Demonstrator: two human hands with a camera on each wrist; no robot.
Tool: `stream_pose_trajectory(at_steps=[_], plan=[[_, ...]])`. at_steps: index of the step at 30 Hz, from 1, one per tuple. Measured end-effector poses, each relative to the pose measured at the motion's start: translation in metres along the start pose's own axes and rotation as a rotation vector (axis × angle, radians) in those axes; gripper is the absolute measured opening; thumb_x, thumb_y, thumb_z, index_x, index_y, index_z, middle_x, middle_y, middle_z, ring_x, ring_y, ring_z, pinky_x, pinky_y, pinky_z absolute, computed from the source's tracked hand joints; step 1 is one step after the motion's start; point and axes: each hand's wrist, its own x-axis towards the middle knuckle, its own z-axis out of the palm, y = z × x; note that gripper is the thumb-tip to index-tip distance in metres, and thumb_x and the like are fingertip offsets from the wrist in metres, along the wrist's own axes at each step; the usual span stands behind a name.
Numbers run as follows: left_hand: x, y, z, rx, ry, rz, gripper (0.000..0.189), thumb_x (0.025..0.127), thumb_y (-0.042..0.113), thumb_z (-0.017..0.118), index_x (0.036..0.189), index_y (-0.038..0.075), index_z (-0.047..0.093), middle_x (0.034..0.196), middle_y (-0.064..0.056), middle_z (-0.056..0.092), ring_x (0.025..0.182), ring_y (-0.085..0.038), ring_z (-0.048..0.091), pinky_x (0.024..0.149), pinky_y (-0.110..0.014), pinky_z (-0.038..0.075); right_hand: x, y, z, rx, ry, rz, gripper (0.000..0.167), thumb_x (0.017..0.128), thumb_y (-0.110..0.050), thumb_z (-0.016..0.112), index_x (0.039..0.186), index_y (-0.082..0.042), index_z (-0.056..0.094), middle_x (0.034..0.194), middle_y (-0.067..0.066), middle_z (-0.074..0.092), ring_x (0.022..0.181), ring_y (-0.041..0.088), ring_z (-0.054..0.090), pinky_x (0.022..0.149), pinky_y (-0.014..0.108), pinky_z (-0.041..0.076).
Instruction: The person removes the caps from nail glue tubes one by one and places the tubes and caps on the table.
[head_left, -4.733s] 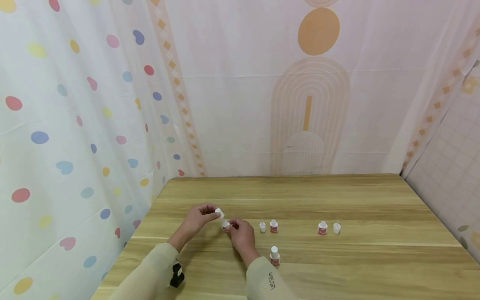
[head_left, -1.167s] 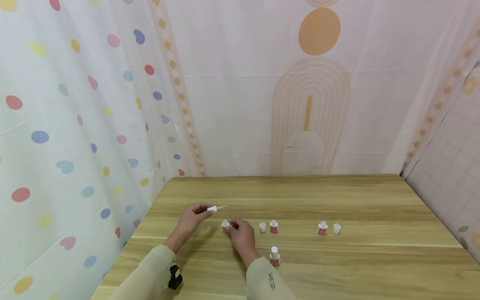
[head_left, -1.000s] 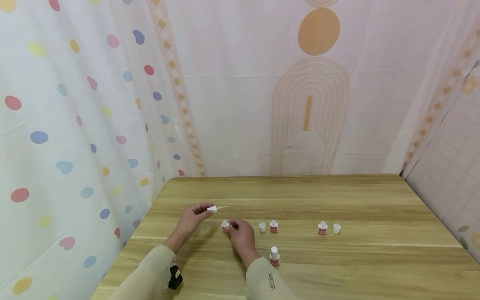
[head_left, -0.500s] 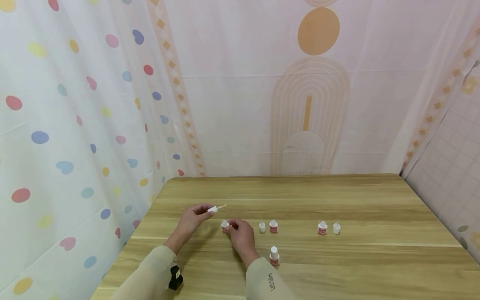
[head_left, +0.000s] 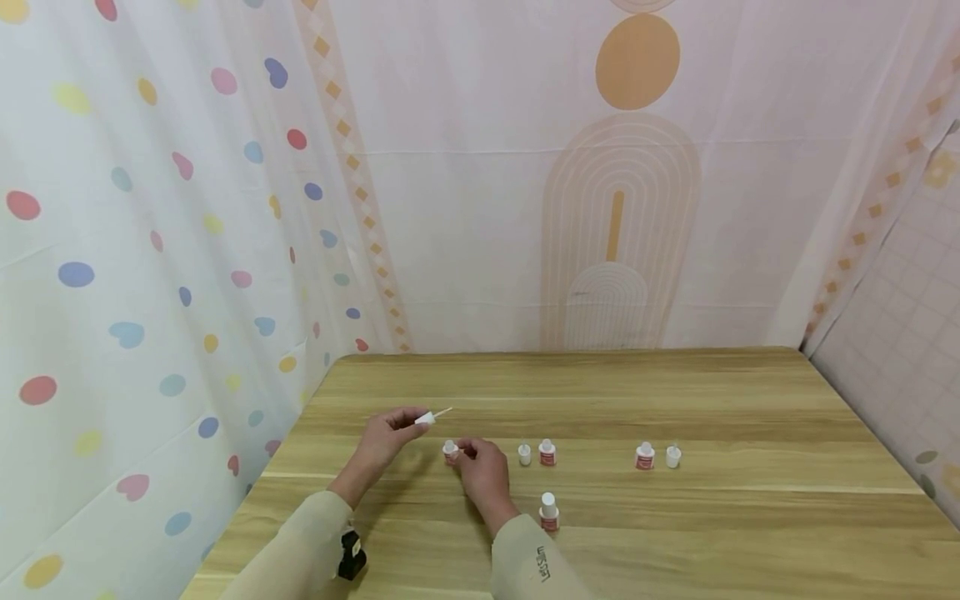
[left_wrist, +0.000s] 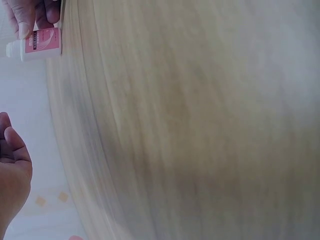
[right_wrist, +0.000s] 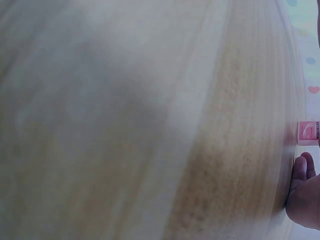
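In the head view my left hand [head_left: 385, 437] pinches a white brush cap [head_left: 425, 419] above the table, its thin brush pointing up and to the right. My right hand [head_left: 483, 473] grips a small white bottle [head_left: 450, 452] with a pink-red label, which stands uncapped on the table. The left wrist view shows that bottle [left_wrist: 42, 44] with right-hand fingers at its side, and part of my left hand [left_wrist: 14, 172]; the cap is out of that picture. The right wrist view catches only the bottle's labelled edge [right_wrist: 308, 132] and part of my right hand [right_wrist: 303, 192].
Right of my hands stand an upturned cap [head_left: 524, 455] and an uncapped bottle [head_left: 547, 453]. Farther right are another uncapped bottle [head_left: 645, 457] and upturned cap [head_left: 673, 457]. A capped bottle [head_left: 549, 512] stands nearer, beside my right sleeve. Curtains hang behind the wooden table [head_left: 735, 533].
Since the earliest frame my left hand has drawn the brush cap out of the bottle and moved slightly left. Lately the brush has tilted a little more upward. My right hand stays put.
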Motion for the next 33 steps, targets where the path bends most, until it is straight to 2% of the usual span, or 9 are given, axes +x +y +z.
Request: stream_pose_trajectory(at_steps=[2, 5, 10, 14, 25, 33], plan=[[0.0001, 0.0002, 0.0002, -0.004, -0.008, 0.002, 0.027, 0.092, 0.009, 0.071, 0.114, -0.007, 0.068, 0.098, -0.004, 0.07, 0.09, -0.014, 0.062, 0.089, -0.046, 0.049, 0.0003, -0.0002, 0.0001, 0.004, -0.002, 0.006, 0.004, 0.088, -0.012, 0.074, 0.09, -0.008, 0.074, 0.079, -0.005, 0.062, 0.074, 0.009, 0.053, 0.068, 0.03, 0.046], [-0.0001, 0.0005, 0.0004, -0.012, -0.011, 0.007, 0.027, 0.092, 0.008, 0.071, 0.114, -0.008, 0.068, 0.097, -0.004, 0.07, 0.089, -0.014, 0.062, 0.089, -0.047, 0.049, -0.0002, -0.0009, -0.0002, 0.01, -0.005, 0.008, 0.004, 0.088, -0.011, 0.074, 0.09, -0.008, 0.074, 0.079, -0.005, 0.062, 0.074, 0.01, 0.054, 0.068, 0.03, 0.046], [-0.0021, 0.0007, 0.0009, -0.003, 0.003, 0.003, 0.031, 0.092, 0.014, 0.071, 0.119, -0.001, 0.069, 0.105, -0.006, 0.071, 0.094, -0.013, 0.063, 0.091, -0.042, 0.05, -0.0013, -0.0017, -0.0011, 0.008, -0.009, 0.008, 0.004, 0.088, -0.009, 0.074, 0.091, -0.007, 0.075, 0.079, -0.003, 0.063, 0.074, 0.01, 0.054, 0.068, 0.03, 0.046], [-0.0034, 0.0003, 0.0011, 0.009, 0.01, -0.003, 0.032, 0.093, 0.016, 0.071, 0.121, 0.002, 0.069, 0.11, -0.008, 0.071, 0.099, -0.016, 0.063, 0.094, -0.046, 0.048, -0.001, -0.0012, -0.0008, 0.003, -0.003, 0.003, 0.004, 0.088, -0.009, 0.073, 0.091, -0.007, 0.075, 0.08, -0.004, 0.063, 0.074, 0.01, 0.054, 0.068, 0.029, 0.046], [-0.0019, -0.0015, 0.0025, -0.011, 0.007, -0.012, 0.024, 0.091, 0.012, 0.072, 0.112, 0.001, 0.07, 0.102, -0.006, 0.07, 0.094, -0.017, 0.063, 0.09, -0.045, 0.049, -0.0006, 0.0007, -0.0005, 0.004, 0.002, -0.016, 0.005, 0.087, -0.012, 0.076, 0.089, -0.008, 0.074, 0.077, -0.005, 0.062, 0.072, 0.008, 0.053, 0.068, 0.029, 0.046], [-0.0035, 0.0022, 0.0017, -0.022, -0.001, -0.015, 0.032, 0.093, 0.011, 0.07, 0.122, -0.002, 0.067, 0.109, -0.009, 0.07, 0.096, -0.014, 0.063, 0.094, -0.047, 0.048, -0.0019, -0.0008, -0.0014, 0.01, 0.0, -0.013, 0.006, 0.087, -0.012, 0.075, 0.09, -0.007, 0.074, 0.078, -0.004, 0.062, 0.073, 0.009, 0.053, 0.068, 0.03, 0.046]])
